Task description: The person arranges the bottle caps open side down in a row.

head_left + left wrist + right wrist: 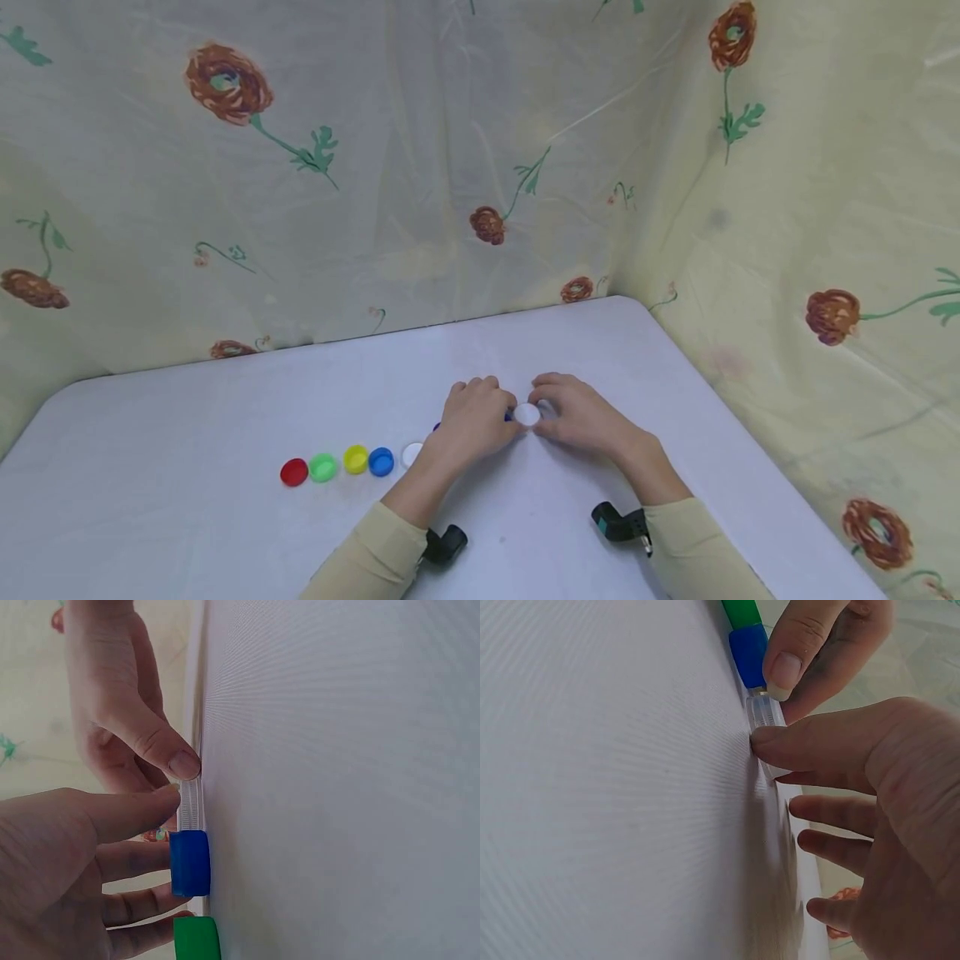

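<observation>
Both hands meet over a white, ribbed bottle cap [527, 414] on the table. My right hand [581, 412] pinches it between thumb and index finger, the thumb lying over its near side in the right wrist view; the other fingers are spread. The thumb and index finger of my left hand [476, 417] hold the same cap from its left side. Beside it, a blue cap [190, 862] stands in line, mostly hidden by the left hand in the head view. A green cap [197, 939] follows further left in that line.
Left of the left arm lie a red cap [294, 472], a light green cap [323, 467], a yellow cap [356, 459], a blue cap [381, 462] and a partly covered white cap [412, 454]. Flowered sheeting [420, 150] rises behind the white table [187, 533] and along its right edge.
</observation>
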The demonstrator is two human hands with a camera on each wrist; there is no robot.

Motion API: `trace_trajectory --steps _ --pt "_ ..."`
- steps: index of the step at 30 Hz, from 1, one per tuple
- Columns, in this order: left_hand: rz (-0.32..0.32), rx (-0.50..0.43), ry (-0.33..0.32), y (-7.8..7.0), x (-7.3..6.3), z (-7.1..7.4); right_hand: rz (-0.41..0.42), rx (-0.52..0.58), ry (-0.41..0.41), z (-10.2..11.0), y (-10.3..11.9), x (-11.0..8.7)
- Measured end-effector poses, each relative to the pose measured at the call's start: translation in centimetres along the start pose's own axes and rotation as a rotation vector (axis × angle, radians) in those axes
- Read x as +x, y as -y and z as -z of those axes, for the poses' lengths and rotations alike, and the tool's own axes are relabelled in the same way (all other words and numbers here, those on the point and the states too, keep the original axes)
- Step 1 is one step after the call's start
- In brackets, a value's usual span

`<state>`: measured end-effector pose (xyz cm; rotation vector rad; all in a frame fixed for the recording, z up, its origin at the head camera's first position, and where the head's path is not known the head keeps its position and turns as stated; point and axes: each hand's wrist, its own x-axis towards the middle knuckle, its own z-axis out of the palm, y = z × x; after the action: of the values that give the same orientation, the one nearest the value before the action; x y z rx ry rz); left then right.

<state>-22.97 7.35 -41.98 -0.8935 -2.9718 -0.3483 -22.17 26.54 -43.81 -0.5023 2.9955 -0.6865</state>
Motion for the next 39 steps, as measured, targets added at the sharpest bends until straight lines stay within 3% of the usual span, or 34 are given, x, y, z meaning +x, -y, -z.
trace_trajectory --steps 11,26,39 --pt "0.038 -0.035 0.043 0.0 -0.6 0.3 -0.053 0.025 0.049 0.2 0.6 0.0" --pt "0.088 -0.07 0.079 0.9 -1.5 2.3 0.004 0.087 0.045 0.2 1.2 0.1" --pt "0.096 -0.08 0.065 1.3 -1.9 2.4 0.008 0.124 0.049 -0.4 2.1 0.3"
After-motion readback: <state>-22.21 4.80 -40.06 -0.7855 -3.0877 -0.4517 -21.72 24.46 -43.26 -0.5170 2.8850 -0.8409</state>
